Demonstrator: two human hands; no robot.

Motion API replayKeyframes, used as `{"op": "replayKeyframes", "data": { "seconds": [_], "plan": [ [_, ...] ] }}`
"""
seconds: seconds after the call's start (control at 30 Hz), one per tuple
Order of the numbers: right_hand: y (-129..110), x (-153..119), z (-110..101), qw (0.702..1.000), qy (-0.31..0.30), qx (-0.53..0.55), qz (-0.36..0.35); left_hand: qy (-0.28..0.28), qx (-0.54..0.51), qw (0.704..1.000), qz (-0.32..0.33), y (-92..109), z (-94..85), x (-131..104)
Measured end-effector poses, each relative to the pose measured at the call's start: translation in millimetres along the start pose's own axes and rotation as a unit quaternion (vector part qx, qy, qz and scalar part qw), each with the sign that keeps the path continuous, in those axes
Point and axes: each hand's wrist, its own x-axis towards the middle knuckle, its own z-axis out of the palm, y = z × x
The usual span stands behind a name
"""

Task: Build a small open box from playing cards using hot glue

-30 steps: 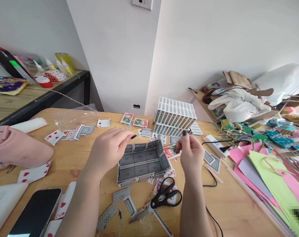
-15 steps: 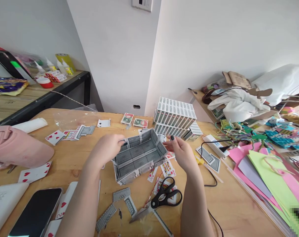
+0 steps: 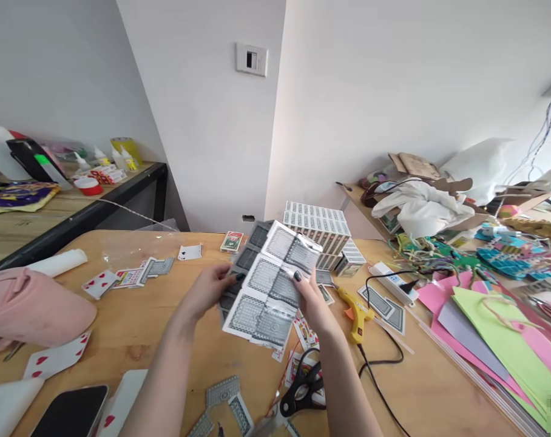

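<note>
A box built from grey-patterned playing cards (image 3: pixel 265 280) is tipped up above the table, a side of joined card backs facing me and a darker part showing behind it at the left. Fingers of my left hand (image 3: pixel 210 291) close on its left edge, thumb against the dark part. On the opposite side my right hand (image 3: pixel 315 298) grips the box, thumb lying on the card backs and the other fingers hidden behind. Black-handled scissors (image 3: pixel 287 405) lie below, partly covered by my right forearm. A yellow glue gun (image 3: pixel 360 314) rests to the right of that hand.
Stacked card packs (image 3: pixel 316 226) stand at the back near the wall. A power strip (image 3: pixel 392 282) with a black cable is at the right, beside coloured paper (image 3: pixel 489 340). Leftward are a pink cup-like container (image 3: pixel 43 306), a phone (image 3: pixel 70 413) and loose cards (image 3: pixel 57 357).
The box has been tilted from lying open-side up to showing its card-back outside. My right hand has gone from loosely beside it to gripping it. The view has shifted upward.
</note>
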Motion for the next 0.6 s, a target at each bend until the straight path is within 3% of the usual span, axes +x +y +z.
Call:
{"op": "replayKeyframes", "data": {
  "seconds": [0.1, 0.2, 0.37, 0.5, 0.6],
  "plan": [
    [6.1, 6.3, 0.2, 0.996, 0.021, 0.074, 0.037, -0.029, 0.014, 0.999, 0.003, -7.2, 18.1, 6.9],
    [4.3, 9.4, -1.4, 0.992, 0.06, 0.097, 0.048, -0.041, 0.054, 0.998, 0.013, -13.9, 21.9, 12.5],
    [1.0, 8.0, 5.8, 0.996, 0.053, 0.066, 0.006, 0.112, 0.098, 0.985, 0.082, -8.1, 17.9, 10.9],
    [8.0, 9.3, 15.3, 0.998, 0.042, 0.038, 0.002, 0.099, 0.014, 0.991, 0.089, 8.7, 32.9, -3.8],
    [11.9, 9.0, 22.5, 0.998, 0.03, 0.053, 0.003, 0.146, 0.016, 0.985, 0.092, 17.3, 48.5, -14.3]
  ]
}}
